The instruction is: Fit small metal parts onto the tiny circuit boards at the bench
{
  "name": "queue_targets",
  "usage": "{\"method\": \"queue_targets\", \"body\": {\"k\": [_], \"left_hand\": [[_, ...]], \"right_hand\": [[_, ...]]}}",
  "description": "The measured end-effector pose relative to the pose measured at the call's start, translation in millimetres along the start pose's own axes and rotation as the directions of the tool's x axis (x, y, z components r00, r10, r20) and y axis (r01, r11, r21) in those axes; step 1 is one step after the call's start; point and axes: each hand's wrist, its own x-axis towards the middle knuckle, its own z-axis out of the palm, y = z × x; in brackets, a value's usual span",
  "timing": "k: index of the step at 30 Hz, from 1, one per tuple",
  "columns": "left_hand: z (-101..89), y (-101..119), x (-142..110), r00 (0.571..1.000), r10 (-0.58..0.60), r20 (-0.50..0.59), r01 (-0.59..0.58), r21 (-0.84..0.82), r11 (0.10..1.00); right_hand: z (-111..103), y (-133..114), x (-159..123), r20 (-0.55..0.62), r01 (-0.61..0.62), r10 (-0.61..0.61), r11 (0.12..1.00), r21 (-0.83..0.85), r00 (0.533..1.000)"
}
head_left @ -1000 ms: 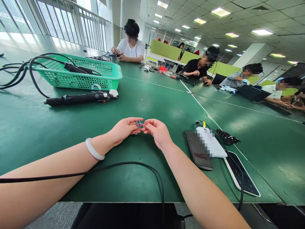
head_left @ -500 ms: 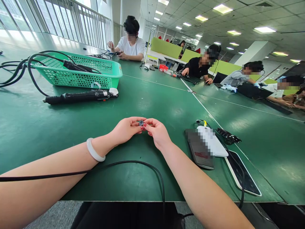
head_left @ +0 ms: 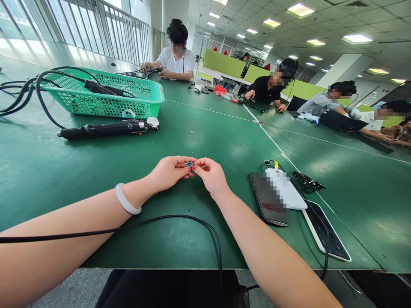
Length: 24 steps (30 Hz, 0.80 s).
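Note:
Between the fingertips of both hands is a small dark square piece with light specks, like a tiny circuit board [head_left: 189, 164]. My left hand [head_left: 168, 173] pinches it from the left, and a white bangle circles that wrist. From the other side, the thumb and fingers of my right hand [head_left: 212, 174] close on its right edge. Both hands are just over the green table [head_left: 199, 141]. The fingers hide much of the piece, so its finer details cannot be made out.
A black electric screwdriver [head_left: 105, 129] lies before a green plastic basket [head_left: 128, 107] with cables. At right are a dark phone [head_left: 269, 209], a white power bank [head_left: 297, 196], a white-edged phone [head_left: 330, 235] and black crinkled plastic [head_left: 306, 182]. A black cable [head_left: 180, 217] crosses my left forearm. Several people sit beyond.
The small board has tilted slightly between my fingers, and my left thumb has shifted a little. Both hands stay in nearly the same place. The person in white across the table has lowered a hand.

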Motion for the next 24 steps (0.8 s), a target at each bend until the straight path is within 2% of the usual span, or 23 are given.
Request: {"method": "queue_targets", "body": {"k": [4, 8, 10, 13, 15, 19, 22, 24], "left_hand": [[-2.0, 5.9, -0.1, 0.999, -0.04, -0.015, 0.039, -0.04, 0.998], [-10.2, 7.5, 5.4, 0.979, -0.06, -0.193, 0.03, -0.152, 0.988], [-15.1, 4.5, 9.5, 0.949, -0.091, -0.303, 0.028, -0.207, 0.978], [-19.8, -1.1, 14.0, 0.909, -0.159, -0.385, 0.049, -0.28, 0.959], [-20.4, -3.1, 15.0, 0.904, -0.169, -0.391, 0.043, -0.312, 0.949], [-17.7, -2.6, 13.9, 0.915, -0.167, -0.367, 0.049, -0.309, 0.95], [-15.3, -0.7, 12.9, 0.932, -0.171, -0.319, 0.082, -0.273, 0.959], [-14.3, 1.0, 12.3, 0.942, -0.171, -0.29, 0.099, -0.247, 0.964]], "right_hand": [[-1.6, -0.4, 0.3, -0.015, -0.002, 0.001, 0.999, -0.044, 1.0], [-0.7, -0.3, 0.4, 0.008, 0.066, -0.066, 0.956, -0.284, 0.998], [3.1, 0.0, -0.3, 0.126, 0.208, -0.169, 0.872, -0.442, 0.978], [10.9, 1.0, -1.5, 0.377, 0.451, -0.269, 0.684, -0.573, 0.886], [13.0, 1.5, -2.1, 0.464, 0.508, -0.244, 0.6, -0.618, 0.852], [0.2, -0.6, -3.7, 0.495, 0.508, -0.187, 0.55, -0.663, 0.849], [-19.2, -5.2, -5.4, 0.515, 0.487, -0.126, 0.571, -0.661, 0.848], [-30.3, -8.6, -5.9, 0.458, 0.411, -0.096, 0.627, -0.662, 0.884]]}}
